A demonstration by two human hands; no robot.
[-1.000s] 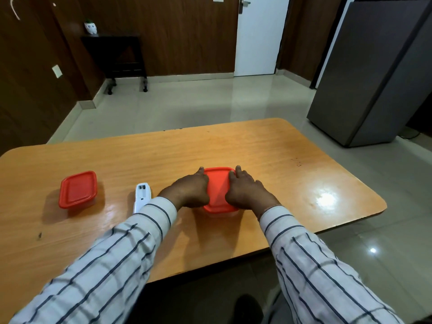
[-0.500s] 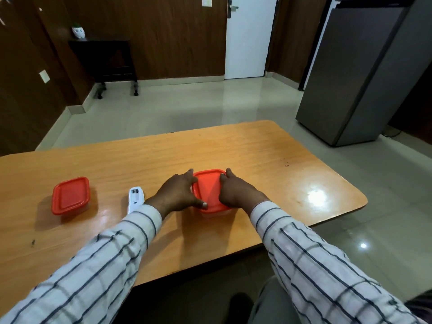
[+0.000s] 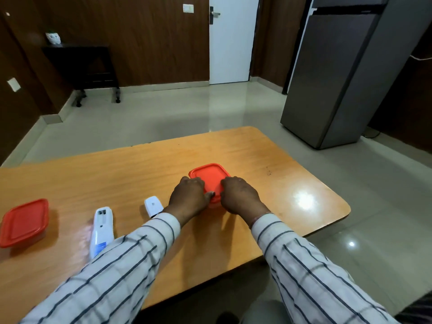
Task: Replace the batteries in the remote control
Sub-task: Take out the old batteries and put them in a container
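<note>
The remote (image 3: 101, 231), a slim white plastic bar with rounded ends, lies back-up on the table (image 3: 140, 164) toward the left, its far end showing an open battery bay. Its cover (image 3: 153, 206), a small white rounded plate, lies apart from it to the right, just beside the left cuff (image 3: 163, 224).

Right of the cover sits a box (image 3: 210, 177) with a smooth red lid, square with rounded corners, over a clear base. Both hands are on it. The left hand (image 3: 189, 197) curls over the near left edge, thumb pressed onto the lid near the front rim. The right hand (image 3: 240, 196) cups the near right edge, fingers bent down against the side. Whether either is lifting the lid cannot be told.

A second box (image 3: 23, 222) of the same kind stands closed at the far left, well apart. The table is glossy orange-brown wood grain with rounded corners. The sleeves are pale cloth with thin dark stripes.
</note>
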